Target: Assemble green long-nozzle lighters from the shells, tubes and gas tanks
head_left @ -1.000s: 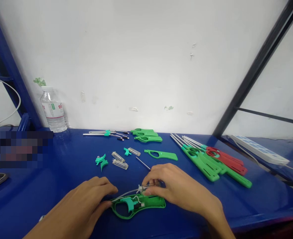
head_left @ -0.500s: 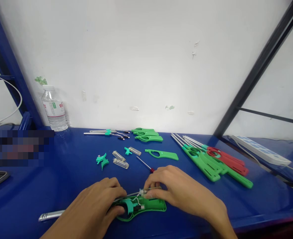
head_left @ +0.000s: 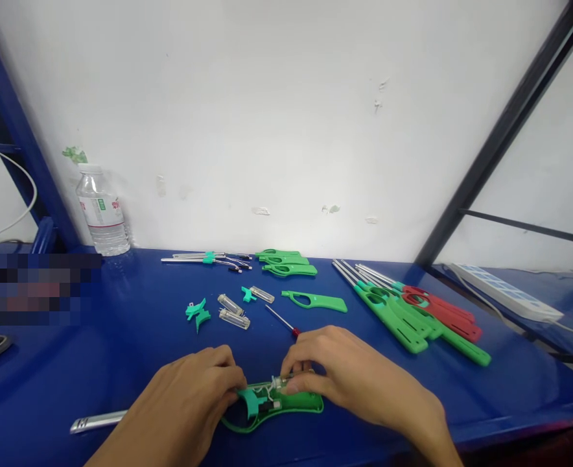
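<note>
An open green half-casing of a stick lighter point(head_left: 303, 403) lies low in the middle, hollow side up. In it sit a teal trigger point(head_left: 253, 402), a black igniter point(head_left: 268, 406) and thin wires. My left hand point(head_left: 194, 389) is closed on the front of the casing by the trigger; its fingertips are partly hidden. The metal lighter tube point(head_left: 99, 420) sticks out to the left from under that hand. My right hand point(head_left: 345, 373) pinches a clear fuel tank point(head_left: 280, 383) over the casing, covering most of it. A red-handled screwdriver point(head_left: 281, 319) lies just beyond.
Loose clear tanks point(head_left: 234, 319) and teal triggers point(head_left: 199, 314) lie beyond my hands. Farther back are tube assemblies point(head_left: 194, 259) and green casing halves point(head_left: 289, 267). Whole lighters point(head_left: 398, 318) lie right, near a power strip point(head_left: 507, 292). A water bottle point(head_left: 102, 214) stands left.
The clear tank has come down from the casing's far edge toward its hollow, turning under my right fingers. My left thumb has drawn back from the trigger loop. The view shifted slightly.
</note>
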Available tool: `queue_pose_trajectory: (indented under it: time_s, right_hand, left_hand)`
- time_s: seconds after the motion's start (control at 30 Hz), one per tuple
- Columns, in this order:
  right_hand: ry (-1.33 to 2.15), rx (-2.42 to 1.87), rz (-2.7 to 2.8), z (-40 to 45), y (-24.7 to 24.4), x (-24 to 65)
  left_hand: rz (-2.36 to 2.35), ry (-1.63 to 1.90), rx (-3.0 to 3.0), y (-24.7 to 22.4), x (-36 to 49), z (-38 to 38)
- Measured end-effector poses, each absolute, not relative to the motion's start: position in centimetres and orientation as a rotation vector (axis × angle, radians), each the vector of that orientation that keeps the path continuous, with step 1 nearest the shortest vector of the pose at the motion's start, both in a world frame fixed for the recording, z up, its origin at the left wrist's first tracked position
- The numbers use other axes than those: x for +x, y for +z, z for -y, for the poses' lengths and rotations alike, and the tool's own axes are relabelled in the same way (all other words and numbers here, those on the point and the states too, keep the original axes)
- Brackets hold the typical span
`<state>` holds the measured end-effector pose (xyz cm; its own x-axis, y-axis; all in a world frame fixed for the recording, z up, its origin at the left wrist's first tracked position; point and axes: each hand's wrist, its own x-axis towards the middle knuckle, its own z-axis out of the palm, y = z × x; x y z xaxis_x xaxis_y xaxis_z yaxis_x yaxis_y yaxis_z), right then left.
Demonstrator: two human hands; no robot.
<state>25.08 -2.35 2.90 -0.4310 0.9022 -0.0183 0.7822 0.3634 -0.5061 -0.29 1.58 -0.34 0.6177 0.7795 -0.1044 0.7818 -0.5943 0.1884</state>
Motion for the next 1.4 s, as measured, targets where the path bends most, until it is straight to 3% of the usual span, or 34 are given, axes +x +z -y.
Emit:
queue_pose_trajectory:
  time_s: [0.47, 1.4]
  right_hand:
    - [0.605, -1.521, 2.382, 2.5, 3.3, 24.6]
    - [0.584, -1.476, 2.427, 2.7, 3.6, 24.4]
  left_hand:
    - [-1.239, -0.079, 2.65, -1.3, 0.8, -0.9]
    - [-1.219, 0.194, 2.706, -2.9, 0.5, -0.8]
